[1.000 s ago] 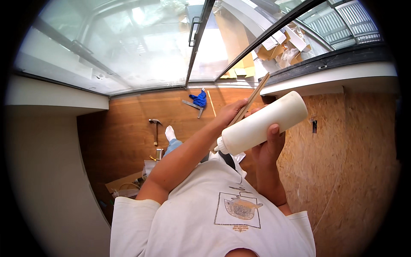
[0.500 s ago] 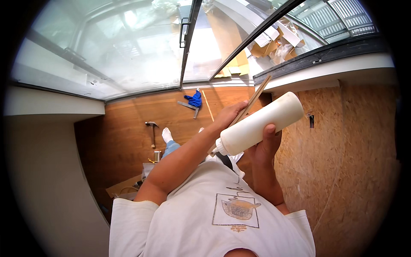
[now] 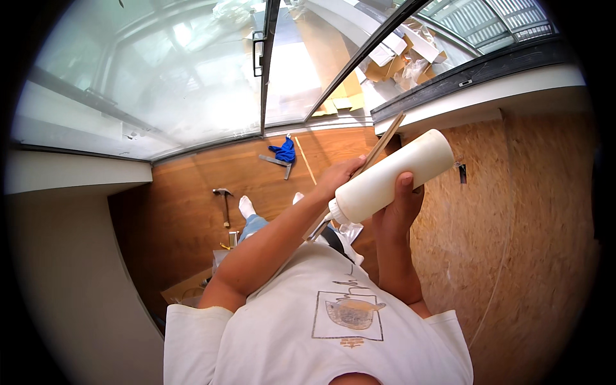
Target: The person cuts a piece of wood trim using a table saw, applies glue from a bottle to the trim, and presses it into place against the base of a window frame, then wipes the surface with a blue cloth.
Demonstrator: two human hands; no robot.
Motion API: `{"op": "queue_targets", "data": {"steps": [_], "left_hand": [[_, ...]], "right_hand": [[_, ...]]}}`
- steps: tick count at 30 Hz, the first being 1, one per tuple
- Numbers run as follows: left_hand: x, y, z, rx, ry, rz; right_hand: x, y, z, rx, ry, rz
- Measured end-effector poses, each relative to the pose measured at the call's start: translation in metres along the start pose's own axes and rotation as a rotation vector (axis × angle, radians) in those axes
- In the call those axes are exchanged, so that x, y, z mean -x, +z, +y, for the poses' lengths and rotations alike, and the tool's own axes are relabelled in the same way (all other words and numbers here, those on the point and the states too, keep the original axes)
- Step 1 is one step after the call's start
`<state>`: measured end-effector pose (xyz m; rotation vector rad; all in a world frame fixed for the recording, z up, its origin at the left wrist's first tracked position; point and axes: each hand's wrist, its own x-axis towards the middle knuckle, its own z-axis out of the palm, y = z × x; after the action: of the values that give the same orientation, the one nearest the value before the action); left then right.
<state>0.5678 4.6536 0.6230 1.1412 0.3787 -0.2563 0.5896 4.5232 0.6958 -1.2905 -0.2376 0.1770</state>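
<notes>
My left hand (image 3: 342, 174) grips a narrow light wooden strip (image 3: 388, 135), which slants from upper right down toward my stomach. My right hand (image 3: 401, 208) is wrapped round a large white squeeze bottle (image 3: 410, 163), thumb on its near side. The bottle lies tilted across the strip, its capped nozzle pointing down to the lower left at the strip's lower end. Whether the nozzle touches the wood I cannot tell. The bottle hides part of the strip and some of my fingers.
A hammer (image 3: 224, 205), a blue cloth (image 3: 283, 150), a metal square (image 3: 281, 164) and a thin strip (image 3: 305, 160) lie on the wooden floor (image 3: 173, 218). Glass doors (image 3: 167, 83) stand beyond, cardboard scraps (image 3: 401, 61) outside them. A chipboard surface (image 3: 487, 244) is at right.
The bottle has shifted slightly up, and more of the strip's lower end shows below the nozzle. The view has tilted a little, so the doorway and floor items sit farther left.
</notes>
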Motion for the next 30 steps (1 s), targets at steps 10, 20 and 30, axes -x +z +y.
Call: {"op": "queue_targets", "data": {"steps": [10, 20, 30], "left_hand": [[0.028, 0.016, 0.007, 0.603, -0.212, -0.149], [0.062, 0.039, 0.045, 0.595, -0.360, -0.193], [0.071, 0.035, 0.033, 0.560, -0.375, -0.348]], "right_hand": [[-0.025, -0.024, -0.007, 0.004, -0.081, 0.130], [-0.059, -0.075, -0.022, -0.007, -0.205, 0.279], [-0.077, -0.132, -0.039, -0.061, -0.302, 0.399]]}}
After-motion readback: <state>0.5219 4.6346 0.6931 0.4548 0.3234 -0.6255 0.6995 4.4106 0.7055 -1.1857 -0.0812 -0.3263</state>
